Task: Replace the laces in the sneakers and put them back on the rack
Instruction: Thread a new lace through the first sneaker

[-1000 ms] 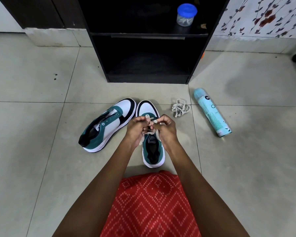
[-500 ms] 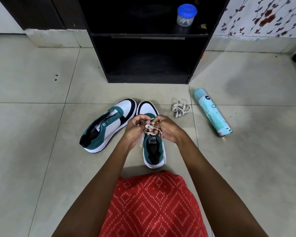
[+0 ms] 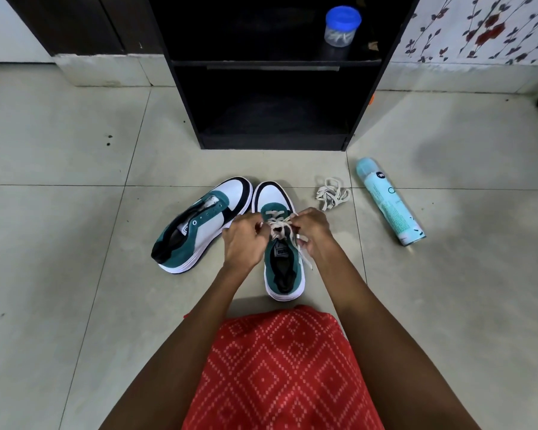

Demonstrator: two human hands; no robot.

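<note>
Two teal, white and black sneakers sit on the tiled floor. The right sneaker (image 3: 284, 265) stands upright with its toe pointing away, a cream lace (image 3: 277, 226) threaded over its tongue. My left hand (image 3: 244, 240) and my right hand (image 3: 312, 229) each pinch a part of that lace above the eyelets. A loose lace end hangs down the shoe's right side. The left sneaker (image 3: 199, 225) lies tilted beside it, with no lace in its eyelets. A bundled spare lace (image 3: 333, 193) lies on the floor to the right.
A black shoe rack (image 3: 271, 141) stands straight ahead, its lower shelf bare and a blue-lidded jar (image 3: 340, 26) on the upper shelf. A light blue spray can (image 3: 389, 201) lies on the floor at right. Red patterned cloth covers my lap.
My hands have drawn slightly apart, pulling the lace outward over the right sneaker. The crossed lace near the toe now shows. Both shoes stay in place.
</note>
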